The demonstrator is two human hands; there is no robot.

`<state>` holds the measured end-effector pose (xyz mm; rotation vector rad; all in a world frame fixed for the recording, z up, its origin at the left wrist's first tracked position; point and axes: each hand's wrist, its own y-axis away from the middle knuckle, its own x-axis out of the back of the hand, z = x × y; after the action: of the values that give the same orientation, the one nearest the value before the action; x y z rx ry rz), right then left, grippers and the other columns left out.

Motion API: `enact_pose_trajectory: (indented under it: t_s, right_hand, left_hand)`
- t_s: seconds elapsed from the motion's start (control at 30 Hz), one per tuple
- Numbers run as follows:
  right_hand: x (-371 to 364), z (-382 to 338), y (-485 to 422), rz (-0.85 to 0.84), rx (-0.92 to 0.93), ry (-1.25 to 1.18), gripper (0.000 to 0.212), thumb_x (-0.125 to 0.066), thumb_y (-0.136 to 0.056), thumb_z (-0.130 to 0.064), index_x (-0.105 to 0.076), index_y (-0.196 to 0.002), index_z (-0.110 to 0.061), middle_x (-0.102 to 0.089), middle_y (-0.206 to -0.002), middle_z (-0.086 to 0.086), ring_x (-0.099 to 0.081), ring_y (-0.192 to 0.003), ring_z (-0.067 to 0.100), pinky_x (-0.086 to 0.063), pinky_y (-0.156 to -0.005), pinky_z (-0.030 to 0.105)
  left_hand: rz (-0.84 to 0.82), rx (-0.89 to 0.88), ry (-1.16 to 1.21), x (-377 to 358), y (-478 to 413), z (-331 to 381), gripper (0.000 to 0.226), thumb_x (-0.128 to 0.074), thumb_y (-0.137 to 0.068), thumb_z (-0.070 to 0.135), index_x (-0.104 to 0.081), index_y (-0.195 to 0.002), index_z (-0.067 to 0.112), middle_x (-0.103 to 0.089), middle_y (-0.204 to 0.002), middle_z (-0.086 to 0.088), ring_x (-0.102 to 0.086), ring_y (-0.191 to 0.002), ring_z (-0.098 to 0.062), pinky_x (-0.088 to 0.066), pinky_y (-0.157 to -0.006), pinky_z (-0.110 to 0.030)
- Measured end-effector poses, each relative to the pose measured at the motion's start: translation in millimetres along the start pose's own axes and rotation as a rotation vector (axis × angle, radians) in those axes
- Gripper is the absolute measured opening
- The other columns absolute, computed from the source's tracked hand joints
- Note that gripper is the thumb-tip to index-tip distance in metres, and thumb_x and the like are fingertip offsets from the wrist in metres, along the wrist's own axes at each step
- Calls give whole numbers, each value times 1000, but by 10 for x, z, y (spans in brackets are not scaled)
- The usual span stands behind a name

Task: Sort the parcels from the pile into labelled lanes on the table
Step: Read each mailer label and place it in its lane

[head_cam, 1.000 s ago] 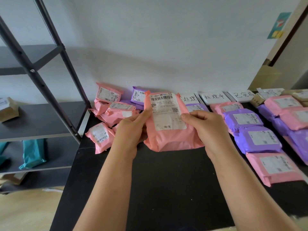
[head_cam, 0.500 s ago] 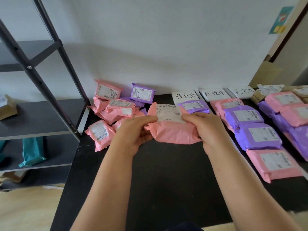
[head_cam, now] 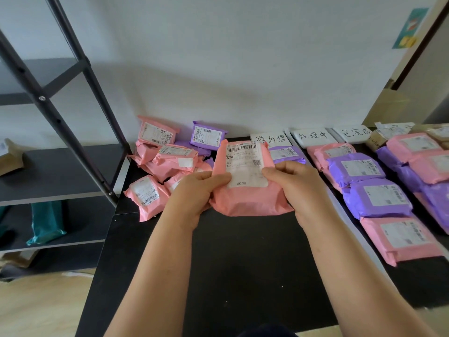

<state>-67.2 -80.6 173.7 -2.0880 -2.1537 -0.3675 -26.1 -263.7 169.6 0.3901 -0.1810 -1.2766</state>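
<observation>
As the left hand and right hand pinch the pink parcel by its sides at mid-frame above the counter, it looks light, soft and slippery, best gripped at those edges.

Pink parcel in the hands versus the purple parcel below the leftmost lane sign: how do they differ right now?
The pink parcel is pink; the purple parcel is purple. The pink parcel is gripped by the left hand and right hand, tilted up toward the camera; the purple parcel lies flat on the table. The pink parcel partly hides the purple parcel. Both carry white printed labels.
</observation>
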Motion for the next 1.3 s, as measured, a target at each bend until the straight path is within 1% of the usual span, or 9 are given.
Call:
enact_pose_trajectory:
  t_s: [0.23, 0.37, 0.43, 0.57, 0.77, 0.97, 1.03, 1.17, 1.3]
  right_hand:
    - [-11, 46, 24, 72, 93, 196, 23, -72, -87, -21, -65, -108, -24, -69, -94, -11, -67, -86, 10, -52, -69, 27]
    - [-5, 59, 18, 240, 271, 338, 42, -67, -91, -21, -57, -131, -28, -61, -118, -9, -59, -104, 9, -46, -73, 22]
    - [-21, 79, 18, 288, 371, 442, 45, -67, -93, -21, -56, -137, -24, -60, -127, -3, -55, -117, 15, -51, -89, 33]
    - [-78, 183, 23, 313, 429, 572, 38, -68, -92, -26, -63, -129, -20, -67, -113, -2, -59, -109, 22, -50, -93, 46]
    - [-112, 375, 130, 339, 343, 537, 13, -64, -95, -26, -73, -102, -20, -70, -95, -8, -63, -88, 9, -46, -67, 18]
    - [9, 594, 297, 371, 181, 444, 9, -66, -94, -22, -63, -86, -24, -68, -91, -7, -67, -85, 11, -61, -72, 39]
    - [89, 685, 298, 383, 137, 419, 9, -65, -95, -22, -62, -87, -25, -68, -92, -7, -67, -86, 11, -61, -73, 40]
    - [300, 857, 139, 409, 55, 379, 10, -64, -95, -21, -64, -86, -23, -69, -91, -6, -68, -83, 11, -61, -71, 40]
    - [588, 1036, -145, 431, -39, 304, 10, -62, -97, -21, -65, -88, -20, -71, -93, -3, -70, -77, 13, -57, -57, 26]
  left_hand:
    - [124, -176, -265, 54, -6, -46, 11, -69, -89, 12, -75, -91, 21, -75, -88, 1, -67, -77, -15, -51, -54, -16]
    - [107, -267, -409, 79, -18, -85, 12, -66, -91, 11, -77, -88, 16, -74, -86, -1, -63, -72, -11, -50, -60, -16]
    - [78, -277, -433, 94, -38, -114, 12, -67, -91, 11, -77, -87, 16, -74, -85, -2, -64, -76, -16, -54, -71, -29]
    - [31, -332, -516, 135, -75, -155, 12, -67, -90, 13, -76, -83, 16, -70, -77, -5, -57, -71, -16, -47, -68, -32]
    - [-27, -362, -643, 195, -121, -183, 14, -64, -92, 15, -74, -96, 23, -65, -79, 10, -55, -74, -6, -42, -64, -21]
    - [-97, -354, -711, 40, -189, -366, 15, -65, -92, 18, -69, -83, 30, -58, -69, 18, -51, -65, 0, -31, -55, -14]
    - [-94, -352, -693, -64, -212, -454, 12, -65, -92, 19, -72, -95, 28, -63, -82, 18, -55, -76, -2, -34, -61, -16]
    - [29, -337, -669, -273, -348, -600, 46, -66, -91, 21, -55, -136, 24, -56, -129, 9, -53, -118, -11, -41, -89, -23]
    - [116, -220, -626, -545, -609, -760, 57, -67, -91, 31, -44, -141, 17, -52, -138, -1, -55, -114, -18, -42, -84, -29]
